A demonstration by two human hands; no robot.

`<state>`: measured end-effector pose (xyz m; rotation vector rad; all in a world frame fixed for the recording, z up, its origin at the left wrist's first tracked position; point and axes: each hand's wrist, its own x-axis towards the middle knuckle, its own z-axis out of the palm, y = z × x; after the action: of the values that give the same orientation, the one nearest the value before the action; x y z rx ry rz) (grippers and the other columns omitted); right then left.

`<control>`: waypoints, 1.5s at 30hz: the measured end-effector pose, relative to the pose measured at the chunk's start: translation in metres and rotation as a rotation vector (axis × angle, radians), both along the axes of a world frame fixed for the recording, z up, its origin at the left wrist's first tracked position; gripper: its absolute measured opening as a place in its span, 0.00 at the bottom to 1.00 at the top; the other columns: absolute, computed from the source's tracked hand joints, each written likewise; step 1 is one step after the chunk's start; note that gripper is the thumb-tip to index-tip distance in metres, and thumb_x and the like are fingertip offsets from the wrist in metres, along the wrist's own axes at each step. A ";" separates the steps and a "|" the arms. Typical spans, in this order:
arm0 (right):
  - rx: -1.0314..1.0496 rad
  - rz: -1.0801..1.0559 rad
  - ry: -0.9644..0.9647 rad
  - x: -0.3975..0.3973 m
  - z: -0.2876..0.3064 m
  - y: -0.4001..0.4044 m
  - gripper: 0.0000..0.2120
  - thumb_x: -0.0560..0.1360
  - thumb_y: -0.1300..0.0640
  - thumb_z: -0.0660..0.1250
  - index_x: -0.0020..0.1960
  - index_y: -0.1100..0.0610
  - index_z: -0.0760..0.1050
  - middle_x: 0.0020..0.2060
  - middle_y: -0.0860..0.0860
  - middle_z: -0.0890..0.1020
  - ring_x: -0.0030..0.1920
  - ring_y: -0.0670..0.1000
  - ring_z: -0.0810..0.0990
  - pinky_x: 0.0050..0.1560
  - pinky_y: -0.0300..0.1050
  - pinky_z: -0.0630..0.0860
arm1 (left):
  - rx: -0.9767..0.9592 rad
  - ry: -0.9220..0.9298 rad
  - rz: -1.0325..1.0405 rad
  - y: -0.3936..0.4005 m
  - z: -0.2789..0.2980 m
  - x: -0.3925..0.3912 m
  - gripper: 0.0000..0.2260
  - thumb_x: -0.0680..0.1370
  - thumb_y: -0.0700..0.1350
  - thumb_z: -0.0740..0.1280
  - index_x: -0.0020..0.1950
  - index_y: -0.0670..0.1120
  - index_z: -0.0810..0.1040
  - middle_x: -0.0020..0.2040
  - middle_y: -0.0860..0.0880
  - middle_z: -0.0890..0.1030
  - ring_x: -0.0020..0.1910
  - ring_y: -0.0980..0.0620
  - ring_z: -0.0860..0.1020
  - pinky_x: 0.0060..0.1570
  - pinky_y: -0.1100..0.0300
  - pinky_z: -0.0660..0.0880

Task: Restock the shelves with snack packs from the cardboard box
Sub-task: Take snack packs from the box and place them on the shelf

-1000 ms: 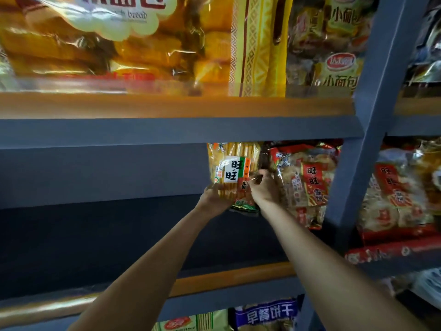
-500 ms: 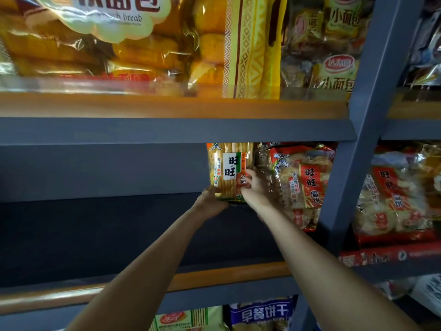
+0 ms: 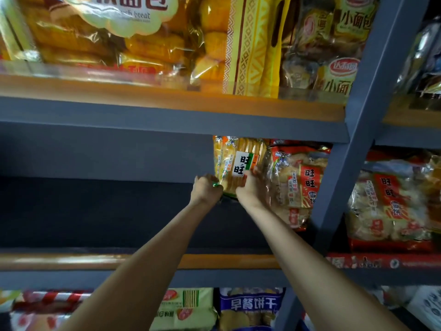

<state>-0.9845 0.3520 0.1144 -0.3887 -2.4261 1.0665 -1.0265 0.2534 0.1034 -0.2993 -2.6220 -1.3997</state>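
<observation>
**A:** What does each grip have hold of?

**B:** The left hand (image 3: 205, 188) is curled round the lower left corner of the yellow rice cracker pack (image 3: 238, 163), pinching the green bottom seam. The right hand (image 3: 250, 189) lies against the pack's lower front, fingers up over the label, seemingly pressing rather than clasping; I can't tell whether the thumb hooks underneath.

**A:** Why two hands for one light pack?

**B:** My reading is that one steers the base while the other keeps the face flat and upright, so it stands label-out like its neighbour.

**A:** And where does the pack sit?

**B:** Deep in the middle shelf (image 3: 214, 261), upright, its top just under the upper shelf board (image 3: 167, 130), and touching the red rice cracker pack (image 3: 300, 185) on its right.

**A:** Anything crowding it?

**B:** That red pack bulges leftward, so the right hand is squeezed between the two. The grey upright post (image 3: 353, 163) closes the bay further right, with more red packs (image 3: 391, 206) beyond it. To the left the shelf is dark, open space.

**A:** Elsewhere?

**B:** Bread bags (image 3: 107, 32) fill the shelf above, and biscuit packs (image 3: 250, 309) show below. The cardboard box is out of view.
</observation>
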 end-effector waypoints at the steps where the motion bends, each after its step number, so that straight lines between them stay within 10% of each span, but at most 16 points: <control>1: 0.005 0.034 0.057 0.005 0.003 -0.008 0.19 0.74 0.67 0.60 0.64 0.59 0.71 0.67 0.56 0.68 0.68 0.55 0.67 0.69 0.44 0.64 | 0.015 0.057 0.052 -0.006 0.005 0.010 0.14 0.75 0.39 0.62 0.60 0.41 0.76 0.62 0.41 0.74 0.55 0.44 0.77 0.52 0.59 0.72; 8: -0.102 0.479 0.402 0.078 0.000 -0.138 0.16 0.69 0.74 0.55 0.49 0.63 0.77 0.46 0.51 0.71 0.48 0.53 0.75 0.53 0.37 0.68 | 0.194 0.313 0.524 -0.124 -0.002 0.133 0.10 0.75 0.35 0.59 0.55 0.40 0.75 0.53 0.48 0.70 0.45 0.49 0.75 0.48 0.63 0.68; 16: 0.176 1.384 -0.205 0.261 -0.088 -0.358 0.10 0.72 0.69 0.59 0.48 0.65 0.78 0.47 0.64 0.81 0.50 0.63 0.79 0.51 0.53 0.77 | 0.205 0.051 1.302 -0.324 -0.105 0.394 0.10 0.75 0.36 0.61 0.56 0.37 0.73 0.57 0.39 0.72 0.52 0.40 0.74 0.53 0.53 0.70; 19: 0.245 1.673 -0.402 0.361 -0.113 -0.416 0.08 0.75 0.68 0.58 0.49 0.61 0.73 0.42 0.60 0.76 0.38 0.55 0.77 0.30 0.37 0.76 | 0.234 -0.029 1.541 -0.370 -0.131 0.506 0.10 0.75 0.34 0.61 0.56 0.35 0.73 0.56 0.36 0.73 0.55 0.38 0.74 0.56 0.53 0.68; 22: 0.361 1.866 -0.527 0.454 -0.143 -0.465 0.11 0.76 0.67 0.57 0.56 0.65 0.74 0.41 0.56 0.74 0.39 0.53 0.74 0.31 0.38 0.73 | 0.176 -0.145 1.712 -0.396 -0.152 0.612 0.12 0.76 0.37 0.61 0.58 0.37 0.73 0.58 0.38 0.73 0.58 0.40 0.73 0.56 0.56 0.66; 27: 0.513 1.953 -0.586 0.568 -0.204 -0.511 0.08 0.74 0.63 0.61 0.50 0.63 0.76 0.43 0.57 0.76 0.45 0.56 0.75 0.47 0.50 0.76 | 0.112 -0.290 1.808 -0.426 -0.183 0.742 0.11 0.76 0.38 0.62 0.58 0.39 0.72 0.58 0.40 0.73 0.57 0.43 0.73 0.58 0.54 0.70; 32: 0.354 1.916 -0.569 0.633 -0.231 -0.547 0.10 0.75 0.59 0.64 0.53 0.62 0.76 0.50 0.57 0.80 0.48 0.56 0.79 0.37 0.39 0.74 | -0.211 -0.435 1.745 -0.458 -0.198 0.823 0.14 0.76 0.39 0.62 0.61 0.38 0.71 0.60 0.40 0.72 0.61 0.43 0.70 0.62 0.51 0.68; 34: 0.281 1.956 -0.527 0.659 -0.229 -0.564 0.13 0.75 0.56 0.66 0.57 0.61 0.75 0.50 0.51 0.78 0.52 0.51 0.77 0.48 0.40 0.74 | -0.269 -0.471 1.780 -0.470 -0.200 0.849 0.16 0.76 0.39 0.61 0.63 0.37 0.71 0.61 0.40 0.72 0.62 0.42 0.69 0.62 0.52 0.66; 41: 0.480 1.849 -0.655 0.744 -0.255 -0.605 0.42 0.71 0.41 0.67 0.75 0.57 0.51 0.72 0.58 0.61 0.73 0.62 0.56 0.70 0.60 0.60 | -0.114 -0.721 1.654 -0.493 -0.216 0.926 0.18 0.77 0.45 0.63 0.66 0.41 0.68 0.66 0.42 0.70 0.66 0.43 0.68 0.66 0.52 0.66; 45: 0.373 1.763 -0.769 0.746 -0.264 -0.610 0.41 0.67 0.47 0.74 0.71 0.59 0.57 0.71 0.61 0.61 0.66 0.62 0.67 0.65 0.58 0.69 | 0.005 -0.832 1.620 -0.499 -0.222 0.929 0.21 0.78 0.48 0.62 0.69 0.42 0.65 0.67 0.43 0.70 0.65 0.43 0.70 0.62 0.52 0.70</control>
<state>-0.2382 -0.2580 -0.1496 2.1791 -3.2607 0.8979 -0.0974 -0.2451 -0.1185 2.1866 -1.9180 -0.8179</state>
